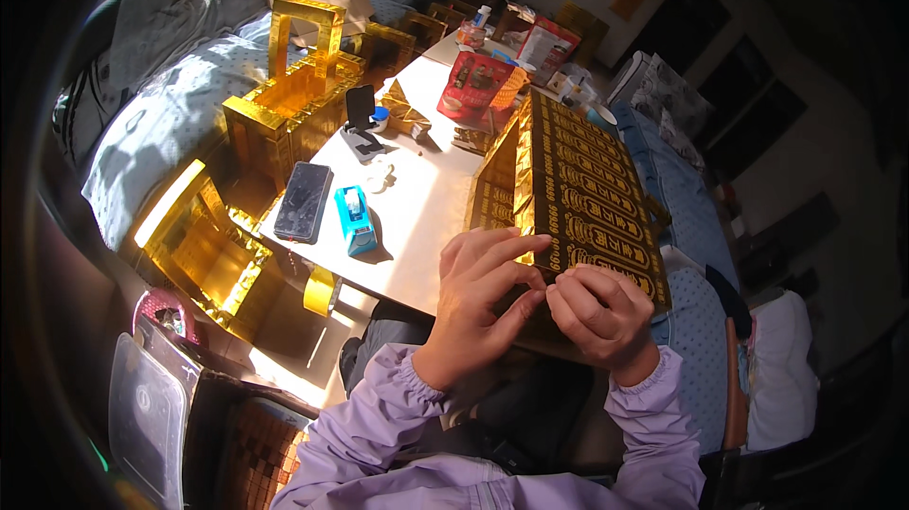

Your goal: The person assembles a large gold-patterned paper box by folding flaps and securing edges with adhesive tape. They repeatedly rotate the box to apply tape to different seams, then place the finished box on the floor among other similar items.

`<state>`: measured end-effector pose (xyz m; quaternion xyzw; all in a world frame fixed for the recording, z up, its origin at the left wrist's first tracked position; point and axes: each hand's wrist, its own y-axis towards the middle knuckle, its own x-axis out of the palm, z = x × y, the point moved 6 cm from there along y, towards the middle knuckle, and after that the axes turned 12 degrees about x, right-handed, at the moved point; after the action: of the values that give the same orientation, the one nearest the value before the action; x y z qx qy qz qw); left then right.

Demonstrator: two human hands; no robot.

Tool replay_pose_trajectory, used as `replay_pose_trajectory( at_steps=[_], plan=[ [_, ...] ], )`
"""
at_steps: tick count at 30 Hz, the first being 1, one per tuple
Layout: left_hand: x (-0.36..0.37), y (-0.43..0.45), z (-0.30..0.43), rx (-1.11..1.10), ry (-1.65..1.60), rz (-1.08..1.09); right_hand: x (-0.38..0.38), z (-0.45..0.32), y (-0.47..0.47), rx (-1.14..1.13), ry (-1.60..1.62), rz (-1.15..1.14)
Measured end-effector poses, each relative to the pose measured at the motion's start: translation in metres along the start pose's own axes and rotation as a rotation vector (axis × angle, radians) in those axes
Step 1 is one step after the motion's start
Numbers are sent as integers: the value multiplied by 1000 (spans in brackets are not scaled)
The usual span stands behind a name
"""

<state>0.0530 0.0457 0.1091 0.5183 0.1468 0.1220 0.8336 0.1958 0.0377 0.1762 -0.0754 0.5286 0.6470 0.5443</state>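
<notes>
A large box of gold foil paper (593,183), printed with dark patterns and characters, stands tilted at the table's right side. My left hand (486,300) is on its near end, with fingers over the top edge and thumb and forefinger close together at the corner. Beside it my right hand (607,315) has thumb and fingers pinched at the same near edge. The two sets of fingertips almost meet. Whatever small piece lies between them is hidden by the fingers. A blue tape dispenser (356,220) stands on the white table (419,226), left of my hands.
A smartphone (304,202), a black phone stand (361,116) and a red printed pouch (472,87) are on the table. Gold foil frames (284,133) stand along its left side, near a cloth-covered sofa (163,133). A tape roll (322,291) hangs at the table's near edge.
</notes>
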Motion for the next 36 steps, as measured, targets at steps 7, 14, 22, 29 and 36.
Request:
replay_pose_trajectory(
  at_steps=[7,14,22,29,36],
  plan=[
    [3,-2,0,24,51,-17,-4,0,4,-224,-113,25],
    [3,-2,1,-8,15,-11,-1,4,-8,-240,-197,109],
    [5,-3,-1,-41,-51,28,-3,31,-12,375,132,116],
    [5,-4,1,-30,-12,40,-11,22,-2,626,357,-73],
    [5,-4,1,-21,21,25,-4,14,6,633,341,-76]
  ],
)
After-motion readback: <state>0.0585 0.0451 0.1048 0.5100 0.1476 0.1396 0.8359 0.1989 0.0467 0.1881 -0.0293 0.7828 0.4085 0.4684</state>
